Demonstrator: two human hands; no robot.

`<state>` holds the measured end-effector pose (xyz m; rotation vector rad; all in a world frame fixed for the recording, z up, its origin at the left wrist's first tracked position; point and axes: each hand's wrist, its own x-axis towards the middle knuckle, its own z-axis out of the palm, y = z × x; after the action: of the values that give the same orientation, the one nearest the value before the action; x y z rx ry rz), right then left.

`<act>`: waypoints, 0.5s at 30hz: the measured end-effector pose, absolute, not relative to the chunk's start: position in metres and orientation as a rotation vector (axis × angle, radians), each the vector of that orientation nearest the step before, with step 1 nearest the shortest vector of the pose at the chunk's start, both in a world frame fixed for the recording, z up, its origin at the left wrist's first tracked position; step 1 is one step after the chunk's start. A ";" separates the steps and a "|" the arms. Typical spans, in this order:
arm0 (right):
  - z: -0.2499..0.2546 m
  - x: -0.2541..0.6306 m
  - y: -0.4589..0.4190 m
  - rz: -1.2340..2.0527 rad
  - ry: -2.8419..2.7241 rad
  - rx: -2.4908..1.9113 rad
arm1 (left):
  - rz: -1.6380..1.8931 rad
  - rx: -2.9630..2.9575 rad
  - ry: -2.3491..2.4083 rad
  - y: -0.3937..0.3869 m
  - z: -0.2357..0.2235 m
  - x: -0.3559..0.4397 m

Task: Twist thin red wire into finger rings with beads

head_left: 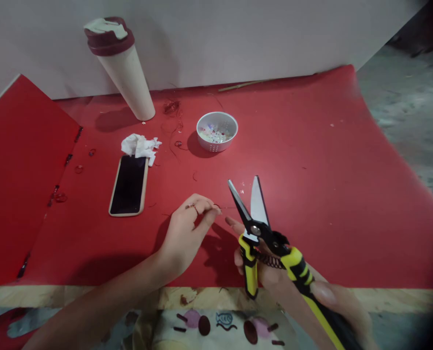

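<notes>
Red sheeting [322, 194] covers a wooden table [37, 295] against a pale wall [216, 39], with grey floor [406, 107] at right. Near the front edge, the left hand [189, 228] pinches fine thread [226, 208]; yellow-and-black pruning shears [256, 230], blades apart, partly hide the right hand [269, 276], whose grip I cannot tell.

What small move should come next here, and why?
I'd probably ease the left hand slightly away from the shears: their blades stand open close by, while its fingertips are together, seemingly pinching a fine strand.
</notes>
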<state>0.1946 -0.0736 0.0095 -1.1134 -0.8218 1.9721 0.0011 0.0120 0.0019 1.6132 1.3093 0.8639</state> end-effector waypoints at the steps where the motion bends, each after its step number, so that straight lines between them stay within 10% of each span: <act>1: 0.008 0.193 -0.071 1.987 -0.764 -1.069 | 0.864 1.621 1.312 0.012 0.001 0.002; 15: 0.010 0.171 -0.054 1.991 -0.714 -0.994 | 0.774 1.869 1.451 0.008 -0.002 0.001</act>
<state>0.1707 -0.0536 0.0097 -0.9936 -0.7142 1.9907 0.0011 0.0076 -0.0023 1.8694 1.4507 0.7735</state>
